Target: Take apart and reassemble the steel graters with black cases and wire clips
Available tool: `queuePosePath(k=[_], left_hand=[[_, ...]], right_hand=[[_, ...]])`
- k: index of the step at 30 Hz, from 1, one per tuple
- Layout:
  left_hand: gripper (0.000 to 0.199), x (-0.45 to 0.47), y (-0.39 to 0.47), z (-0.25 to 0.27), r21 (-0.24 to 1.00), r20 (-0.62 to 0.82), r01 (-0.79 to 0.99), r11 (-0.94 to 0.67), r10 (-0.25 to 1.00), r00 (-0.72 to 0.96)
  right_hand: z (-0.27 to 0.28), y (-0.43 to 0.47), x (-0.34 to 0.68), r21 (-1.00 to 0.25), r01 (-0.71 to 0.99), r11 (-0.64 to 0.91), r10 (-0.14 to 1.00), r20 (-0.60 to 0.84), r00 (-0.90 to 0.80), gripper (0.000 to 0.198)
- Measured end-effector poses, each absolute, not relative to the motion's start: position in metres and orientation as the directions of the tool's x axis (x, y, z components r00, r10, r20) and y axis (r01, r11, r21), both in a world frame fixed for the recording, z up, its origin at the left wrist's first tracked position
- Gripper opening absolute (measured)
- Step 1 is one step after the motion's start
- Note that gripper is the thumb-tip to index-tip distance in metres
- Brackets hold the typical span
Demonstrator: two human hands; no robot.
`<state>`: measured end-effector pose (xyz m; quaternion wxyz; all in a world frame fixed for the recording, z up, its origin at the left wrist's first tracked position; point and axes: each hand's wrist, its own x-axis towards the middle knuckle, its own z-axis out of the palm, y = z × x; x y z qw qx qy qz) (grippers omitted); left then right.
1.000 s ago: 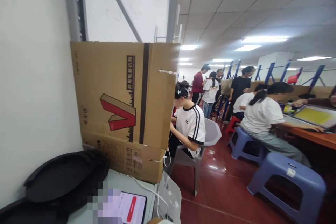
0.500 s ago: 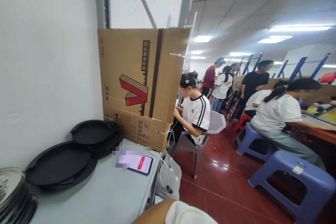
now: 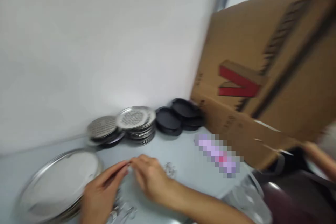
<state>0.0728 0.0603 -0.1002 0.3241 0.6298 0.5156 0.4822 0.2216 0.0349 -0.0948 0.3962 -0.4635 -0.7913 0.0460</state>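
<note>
The fingers of our left hand [image 3: 101, 192] and right hand [image 3: 152, 178] meet; blur keeps us from telling what, if anything, they pinch. Small shiny pieces [image 3: 126, 211] lie below on the bench [image 3: 182, 152]: likely light, stiff, slippery, best taken by an edge. White wall [image 3: 105, 42] behind, cardboard carton [image 3: 265, 70] to the right.

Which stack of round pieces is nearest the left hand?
The large silver stack at front left, beside the left hand. It is broad and plain-topped; the textured stacks and black stacks are smaller and farther back, by the wall.
</note>
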Motion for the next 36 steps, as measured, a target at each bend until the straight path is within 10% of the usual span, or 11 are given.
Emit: queuePosePath(k=[6,17,21,27,36], left_hand=[[0.017,0.063,0.054,-0.103,0.979,0.145,0.141,-0.146,0.989,0.013],[0.014,0.066,0.044,-0.105,0.793,0.453,0.358,-0.493,0.870,0.194],[0.011,0.063,0.047,-0.103,0.783,0.378,0.453,-0.426,0.905,0.197],[0.016,0.069,0.051,-0.106,0.683,0.285,0.498,-0.534,0.822,0.493],[0.030,0.091,0.057,-0.082,0.719,0.097,0.433,-0.544,0.695,0.713]], right_hand=[[-0.101,0.033,0.223,-0.580,0.600,0.551,0.795,0.584,-0.165,0.024],[-0.103,0.037,0.215,-0.693,0.577,0.431,0.853,0.522,-0.010,0.028],[-0.084,0.044,0.255,-0.780,0.542,0.312,0.935,0.353,-0.031,0.023],[-0.082,0.005,0.328,-0.573,0.788,0.227,0.964,0.249,-0.096,0.029],[-0.133,-0.025,0.326,-0.649,0.732,0.206,0.950,0.313,0.010,0.022]])
